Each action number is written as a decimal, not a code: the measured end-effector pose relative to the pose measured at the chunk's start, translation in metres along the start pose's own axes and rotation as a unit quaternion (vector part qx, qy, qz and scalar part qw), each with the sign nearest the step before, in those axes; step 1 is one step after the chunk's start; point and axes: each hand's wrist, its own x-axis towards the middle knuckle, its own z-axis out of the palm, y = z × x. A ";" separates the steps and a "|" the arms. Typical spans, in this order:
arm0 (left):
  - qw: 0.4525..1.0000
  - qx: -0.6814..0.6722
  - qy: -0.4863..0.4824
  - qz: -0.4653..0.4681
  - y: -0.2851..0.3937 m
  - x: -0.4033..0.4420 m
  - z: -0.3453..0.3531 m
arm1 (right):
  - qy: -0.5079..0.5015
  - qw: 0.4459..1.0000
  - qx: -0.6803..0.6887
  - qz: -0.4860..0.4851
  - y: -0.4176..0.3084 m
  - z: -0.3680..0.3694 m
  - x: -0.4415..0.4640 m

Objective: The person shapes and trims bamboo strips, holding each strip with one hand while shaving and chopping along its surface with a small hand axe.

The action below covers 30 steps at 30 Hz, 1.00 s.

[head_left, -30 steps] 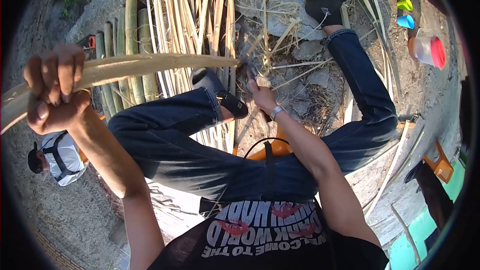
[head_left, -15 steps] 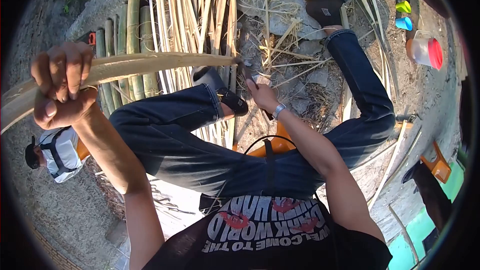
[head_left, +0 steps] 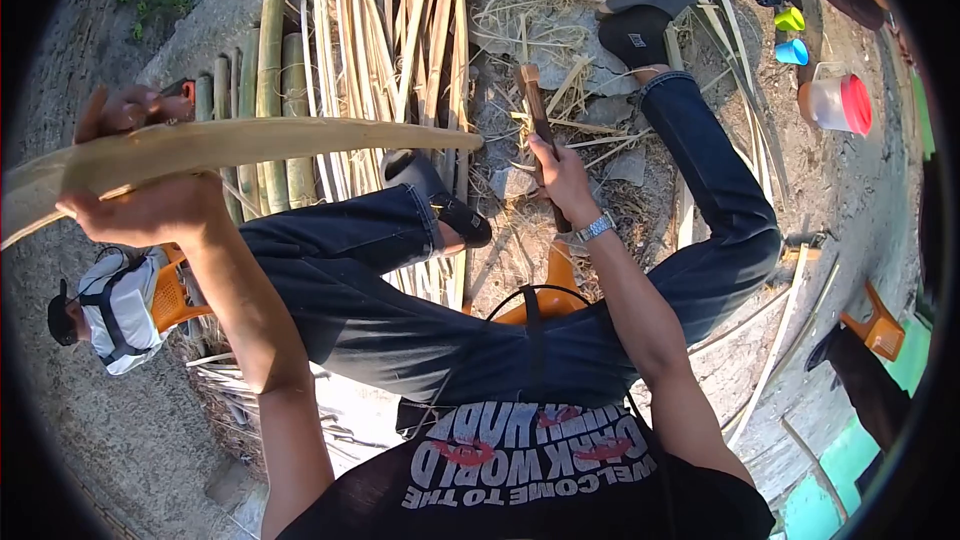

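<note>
My left hand (head_left: 160,205) is closed round a wide, pale bamboo strip (head_left: 310,140). Its fingers show blurred above the strip, and the heel of the hand lies below it. The strip runs across my view from the left edge, and its right tip ends short of my right hand (head_left: 568,180). That hand, with a metal watch at the wrist, is wrapped round a long, narrow brown knife-like tool (head_left: 535,105), which stands nearly upright in my view, apart from the strip. Its exact kind is unclear.
Many split bamboo strips (head_left: 400,50) lie ahead of my legs, beside several green bamboo poles (head_left: 270,70). Shavings (head_left: 520,20) litter the ground. To the right stand a clear red-lidded container (head_left: 840,105) and a blue cup (head_left: 791,52). A person (head_left: 125,305) sits at left.
My right hand has moved right, away from the strip's tip, and the brown tool has turned more upright. My left hand's fingers have shifted on the strip, which has tilted slightly.
</note>
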 end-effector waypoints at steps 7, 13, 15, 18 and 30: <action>0.978 -0.124 -0.152 0.072 -0.008 -0.003 -0.026 | -0.051 0.996 0.075 -0.006 -0.035 -0.019 -0.047; 0.972 -0.174 -0.155 -0.042 -0.004 -0.002 -0.012 | -0.060 0.995 0.040 -0.070 -0.066 -0.008 -0.086; 0.952 -0.241 -0.181 -0.057 -0.005 0.002 -0.004 | -0.069 0.996 0.052 0.019 -0.086 -0.004 -0.100; 0.942 -0.278 -0.176 -0.060 -0.011 0.000 -0.001 | -0.094 0.989 0.088 -0.072 -0.099 -0.004 -0.112; 0.988 -0.114 -0.063 -0.078 0.001 -0.011 0.058 | -0.229 0.957 0.154 0.089 -0.131 0.014 -0.141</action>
